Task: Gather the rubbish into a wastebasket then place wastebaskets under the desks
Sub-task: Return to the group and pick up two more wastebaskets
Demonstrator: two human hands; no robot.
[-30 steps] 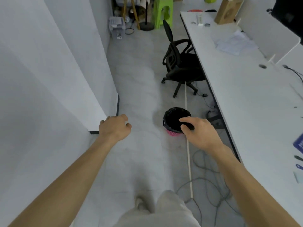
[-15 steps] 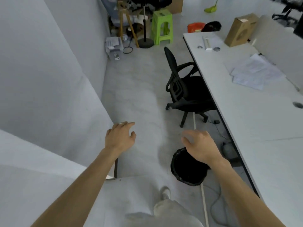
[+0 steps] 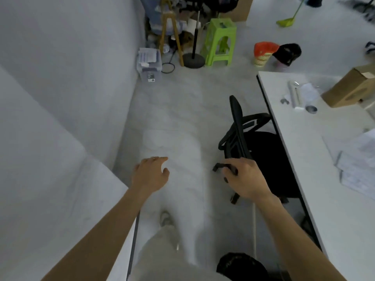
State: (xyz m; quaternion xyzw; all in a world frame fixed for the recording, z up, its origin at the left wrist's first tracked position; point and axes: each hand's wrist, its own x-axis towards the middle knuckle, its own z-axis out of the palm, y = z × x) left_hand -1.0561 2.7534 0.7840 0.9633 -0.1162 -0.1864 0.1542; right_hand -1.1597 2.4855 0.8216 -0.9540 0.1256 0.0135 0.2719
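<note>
Left hand (image 3: 151,175) hangs loosely curled, holding nothing; right hand (image 3: 246,180) is likewise loosely curled in front of the chair (image 3: 261,151) base, apparently empty. A lined bin (image 3: 241,266) stands on the floor beside the desk (image 3: 304,159), low by the right arm. A red bin (image 3: 262,53) and a black bin (image 3: 287,54) sit together past the desk's far end. All are probably light, thin plastic. The liners look soft and slippery, so grip the stiff rim, not the bag
</note>
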